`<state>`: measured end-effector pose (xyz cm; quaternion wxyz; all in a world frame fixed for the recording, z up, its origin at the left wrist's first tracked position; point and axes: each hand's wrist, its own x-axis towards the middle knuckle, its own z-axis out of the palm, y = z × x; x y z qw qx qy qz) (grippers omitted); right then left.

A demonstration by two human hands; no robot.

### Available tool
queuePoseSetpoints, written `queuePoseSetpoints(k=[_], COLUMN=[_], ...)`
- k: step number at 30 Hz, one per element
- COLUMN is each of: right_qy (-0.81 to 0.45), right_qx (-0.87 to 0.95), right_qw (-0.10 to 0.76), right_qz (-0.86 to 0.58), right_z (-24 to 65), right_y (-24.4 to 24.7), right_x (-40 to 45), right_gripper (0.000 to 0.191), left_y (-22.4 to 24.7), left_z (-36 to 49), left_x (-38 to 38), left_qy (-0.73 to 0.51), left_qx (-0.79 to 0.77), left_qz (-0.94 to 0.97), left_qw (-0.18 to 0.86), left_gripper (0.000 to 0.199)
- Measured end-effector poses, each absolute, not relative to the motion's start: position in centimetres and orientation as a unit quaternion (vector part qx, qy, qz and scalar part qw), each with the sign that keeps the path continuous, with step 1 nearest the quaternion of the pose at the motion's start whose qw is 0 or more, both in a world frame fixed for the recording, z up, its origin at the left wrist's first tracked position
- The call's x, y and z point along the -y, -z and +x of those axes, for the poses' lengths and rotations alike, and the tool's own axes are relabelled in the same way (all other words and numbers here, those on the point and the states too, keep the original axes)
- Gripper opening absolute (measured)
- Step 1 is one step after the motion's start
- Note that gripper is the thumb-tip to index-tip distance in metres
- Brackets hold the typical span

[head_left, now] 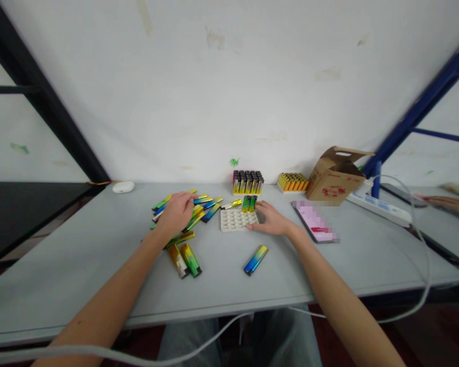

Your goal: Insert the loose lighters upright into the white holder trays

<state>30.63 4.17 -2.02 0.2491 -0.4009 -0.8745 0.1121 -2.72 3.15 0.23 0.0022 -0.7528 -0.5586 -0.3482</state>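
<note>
A white tray (233,220) with rows of round holes lies on the grey table, two green lighters (249,204) upright at its back right. My right hand (270,219) rests at the tray's right side, thumb and fingers apart around its edge. Over the pile of yellow, green and blue lighters (213,212) is my left hand (179,210), fingers bent down among them; what they hold, if anything, is hidden. Two lighters (191,260) lie in front of the pile. A blue and yellow lighter (256,260) lies alone before the tray.
Behind the tray stands a full block of lighters (248,182), beside a tray of orange lighters (292,182). An open cardboard box (334,178), a phone (314,221) and a power strip (382,208) are at right. A white earphone case (123,187) sits back left. Another person's hand (451,205) shows far right.
</note>
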Motion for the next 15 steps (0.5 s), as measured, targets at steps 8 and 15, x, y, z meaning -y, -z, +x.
queuePoseSetpoints(k=[8,15], right_qy=[-0.124,-0.126], right_qx=[0.863,0.863], right_qw=[0.231,0.232], right_qz=[-0.432,-0.431], right_z=[30.1,30.1], right_y=[2.0,2.1], right_x=[-4.0,-4.0], right_gripper=[0.072,0.073], left_y=[-0.8,-1.4], left_z=[-3.2,-3.1], left_x=[-2.7,-1.8], left_qy=[0.301,0.174], left_qx=[0.520,0.514], left_qz=[-0.799,-0.838], left_qw=[0.029,0.065], left_gripper=[0.027,0.025])
